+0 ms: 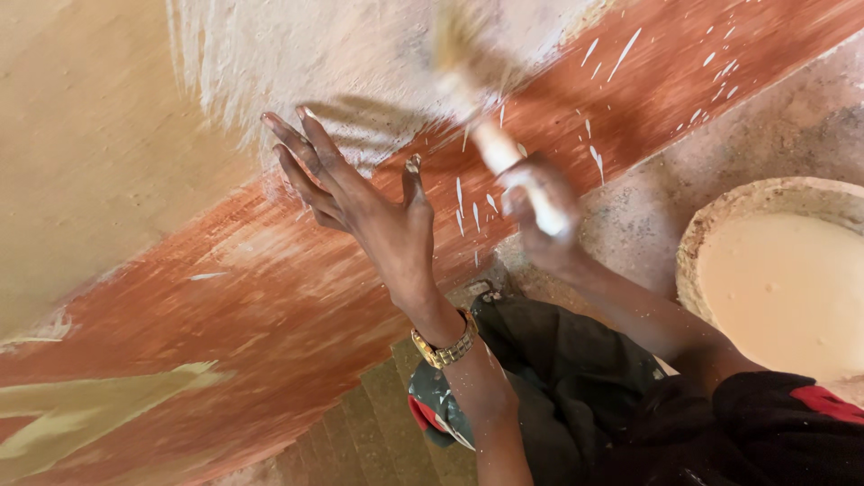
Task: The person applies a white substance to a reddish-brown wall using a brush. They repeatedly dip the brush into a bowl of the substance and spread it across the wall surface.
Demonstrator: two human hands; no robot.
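Right hand is closed on paintbrush handle, light & stiff w/ soft bristles; left hand is open, empty, at the wall.

We see warm, even daylight — soft, with no glare. The left hand is sharp and throws a faint shadow on the wall beside its fingers. The right hand and brush smear with motion blur — bristles barely readable. The wall leans steeply from the camera's tilt.
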